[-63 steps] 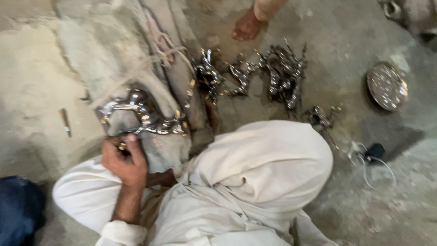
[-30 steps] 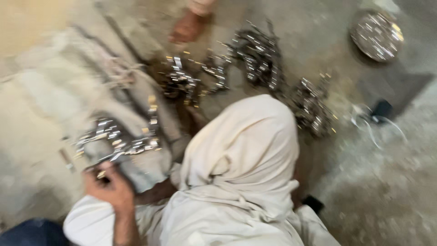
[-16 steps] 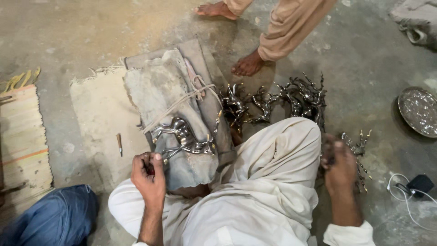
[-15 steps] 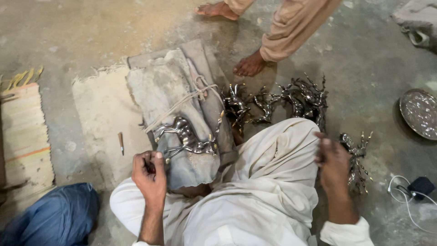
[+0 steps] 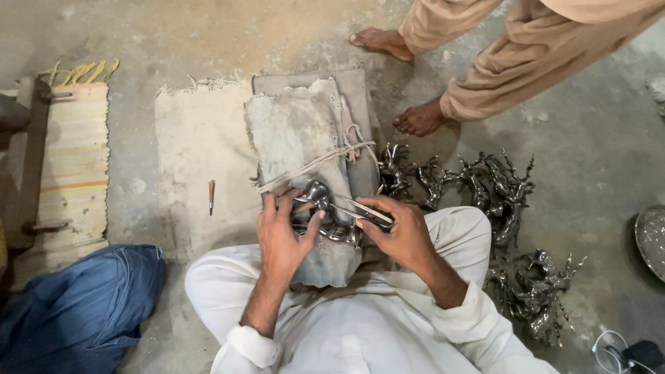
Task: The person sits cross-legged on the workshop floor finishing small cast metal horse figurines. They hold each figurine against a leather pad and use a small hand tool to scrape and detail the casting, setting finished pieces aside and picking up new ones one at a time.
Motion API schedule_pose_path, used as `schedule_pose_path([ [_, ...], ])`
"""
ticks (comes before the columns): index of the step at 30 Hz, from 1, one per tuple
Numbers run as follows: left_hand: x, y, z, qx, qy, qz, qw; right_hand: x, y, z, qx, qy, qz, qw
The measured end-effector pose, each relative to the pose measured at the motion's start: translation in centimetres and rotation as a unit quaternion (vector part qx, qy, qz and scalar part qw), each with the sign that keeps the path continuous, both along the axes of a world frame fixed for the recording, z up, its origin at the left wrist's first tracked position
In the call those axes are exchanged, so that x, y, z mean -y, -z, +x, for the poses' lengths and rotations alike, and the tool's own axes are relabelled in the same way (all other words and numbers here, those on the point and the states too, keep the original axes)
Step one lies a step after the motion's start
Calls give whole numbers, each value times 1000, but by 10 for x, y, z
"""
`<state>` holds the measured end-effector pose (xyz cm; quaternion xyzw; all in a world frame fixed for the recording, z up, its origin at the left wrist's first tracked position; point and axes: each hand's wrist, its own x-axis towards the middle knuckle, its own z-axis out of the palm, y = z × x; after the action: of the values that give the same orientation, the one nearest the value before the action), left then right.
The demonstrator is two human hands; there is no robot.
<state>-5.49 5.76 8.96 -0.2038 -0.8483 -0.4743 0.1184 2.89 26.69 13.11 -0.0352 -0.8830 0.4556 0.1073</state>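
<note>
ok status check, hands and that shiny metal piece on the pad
Left hand pressing the shiny metal piece onto the cloth-wrapped pad. Right hand gripping a thin metal tool against it. More metal pieces heaped at right, clear of the work.

Bare mat [image 5: 197, 145] left w/ small tool [image 5: 211, 196]; right blocked by metal castings [image 5: 485, 187] (also bystander's feet [image 5: 419, 119]).
</note>
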Motion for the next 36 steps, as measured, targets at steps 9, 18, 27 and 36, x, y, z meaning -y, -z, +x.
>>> schedule_pose_path([
  [9,-6,2,-4,58,-13,17,998,-7,-23,-29,80,-36,96,992],
  [18,-9,-1,-7,105,-30,10,994,-8,-37,-41,68,-76,223,970],
  [27,-9,4,-10,119,-25,40,992,23,-66,-56,143,-144,425,882],
  [36,-8,14,-12,106,-18,55,993,38,-64,-110,140,-267,507,807],
])
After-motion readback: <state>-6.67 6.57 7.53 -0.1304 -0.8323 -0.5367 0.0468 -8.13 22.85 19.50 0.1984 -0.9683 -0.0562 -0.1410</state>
